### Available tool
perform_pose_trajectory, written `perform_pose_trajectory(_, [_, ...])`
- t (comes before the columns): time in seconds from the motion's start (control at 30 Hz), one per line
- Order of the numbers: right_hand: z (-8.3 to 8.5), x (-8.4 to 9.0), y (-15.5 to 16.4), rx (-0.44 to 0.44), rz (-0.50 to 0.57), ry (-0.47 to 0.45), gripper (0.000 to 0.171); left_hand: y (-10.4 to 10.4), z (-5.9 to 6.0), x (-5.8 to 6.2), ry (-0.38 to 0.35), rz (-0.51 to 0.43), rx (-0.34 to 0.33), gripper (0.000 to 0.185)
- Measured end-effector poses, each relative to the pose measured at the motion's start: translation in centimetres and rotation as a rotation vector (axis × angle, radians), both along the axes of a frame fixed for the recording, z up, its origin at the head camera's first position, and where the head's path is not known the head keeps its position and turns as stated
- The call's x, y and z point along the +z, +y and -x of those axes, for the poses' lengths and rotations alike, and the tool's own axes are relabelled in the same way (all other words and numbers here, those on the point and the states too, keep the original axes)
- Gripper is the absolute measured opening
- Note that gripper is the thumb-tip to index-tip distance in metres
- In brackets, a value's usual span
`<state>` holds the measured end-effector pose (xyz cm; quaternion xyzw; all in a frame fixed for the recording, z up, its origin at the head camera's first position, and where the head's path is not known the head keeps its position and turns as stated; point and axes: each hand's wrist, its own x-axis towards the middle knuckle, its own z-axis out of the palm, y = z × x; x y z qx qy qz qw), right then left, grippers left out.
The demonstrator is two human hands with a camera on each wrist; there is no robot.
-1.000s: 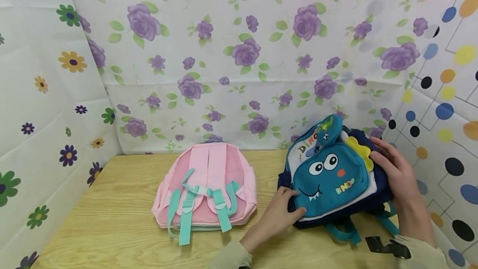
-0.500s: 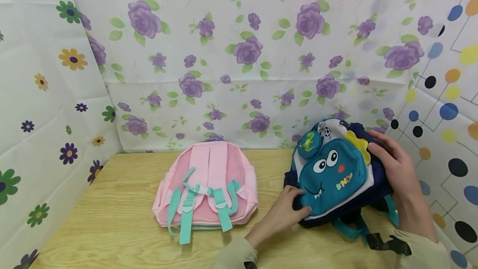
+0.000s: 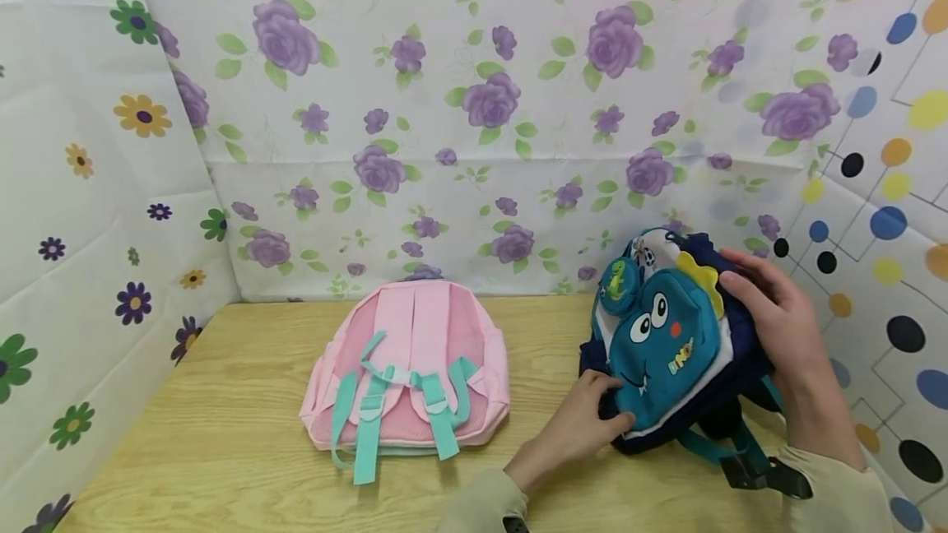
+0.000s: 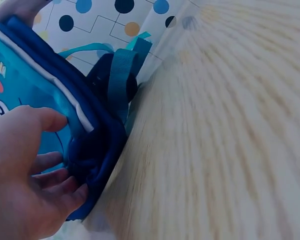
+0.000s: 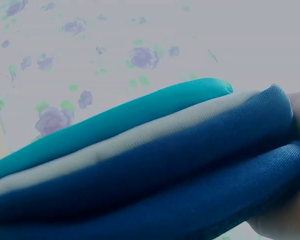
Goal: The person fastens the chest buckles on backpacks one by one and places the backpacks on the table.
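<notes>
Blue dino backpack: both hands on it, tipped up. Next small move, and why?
Probably keep turning the blue dino backpack over onto its front. The left hand grips its lower edge, the right hand its upper side, it stands tilted, and the pink backpack already lies straps-up.

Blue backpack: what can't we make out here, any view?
- Blue backpack back panel: head view, faces away from the camera.
- Right hand fingertips: head view, behind the bag's top edge; right wrist view shows only fabric folds close up.
- Left hand fingers: tucked under the bag's bottom corner.
- Table: left wrist view, blurred.
- Pink backpack front: lies face down.
</notes>
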<state>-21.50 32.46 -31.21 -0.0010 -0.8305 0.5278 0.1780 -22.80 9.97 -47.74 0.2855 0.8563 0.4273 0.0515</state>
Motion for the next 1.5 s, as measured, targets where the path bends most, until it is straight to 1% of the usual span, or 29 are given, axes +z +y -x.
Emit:
perform_pose_trajectory(0.13, [0.0, 0.4, -0.4, 0.014, -0.026, 0.001, 0.047, 0.7, 0.0, -0.3, 0.043, 0.025, -0.044, 0.047])
perform_pose_trajectory(0.2, [0.0, 0.6, -0.6, 0.021, -0.046, 0.003, 0.048, 1.1, 0.0, -0.5, 0.051, 0.031, -0.061, 0.048])
perform_pose_trajectory(0.4, [0.2, 1.2, -1.3, 0.03, -0.111, 0.018, 0.047, 2.1, 0.2, -0.8, 0.03, 0.018, -0.097, 0.05])
perform_pose_trajectory(0.63, [0.2, 1.5, -2.1, 0.066, -0.113, 0.016, 0.047, 3.0, 0.1, -0.9, 0.028, 0.001, -0.129, 0.052])
perform_pose_trajectory(0.77, [0.2, 1.7, -2.3, 0.093, -0.12, 0.011, 0.046, 3.5, 0.0, -1.0, 0.011, -0.017, -0.135, 0.052])
perform_pose_trajectory(0.87, [0.2, 1.8, -2.5, 0.105, -0.139, 0.006, 0.046, 3.8, 0.0, -1.0, 0.004, -0.02, -0.127, 0.052])
perform_pose_trajectory(1.0, [0.3, 2.0, -2.4, 0.109, -0.163, -0.003, 0.046, 4.4, -0.1, -0.9, 0.024, -0.01, -0.111, 0.051])
perform_pose_trajectory(1.1, [0.4, 2.1, -2.4, 0.109, -0.183, -0.011, 0.046, 4.9, -0.2, -0.7, 0.025, -0.019, -0.111, 0.05])
perform_pose_trajectory(1.17, [0.5, 2.2, -2.4, 0.106, -0.2, -0.018, 0.046, 5.0, -0.2, -0.7, 0.009, -0.033, -0.114, 0.05])
perform_pose_trajectory(1.27, [0.7, 2.4, -2.6, 0.103, -0.218, -0.03, 0.047, 4.7, -0.1, -0.8, -0.04, -0.067, -0.122, 0.049])
perform_pose_trajectory(1.4, [0.9, 2.5, -3.0, 0.108, -0.205, -0.038, 0.048, 3.7, 0.3, -0.7, -0.13, -0.135, -0.136, 0.047])
perform_pose_trajectory(1.5, [1.0, 2.5, -3.3, 0.107, -0.194, -0.033, 0.047, 2.9, 0.5, -0.5, -0.164, -0.185, -0.136, 0.046])
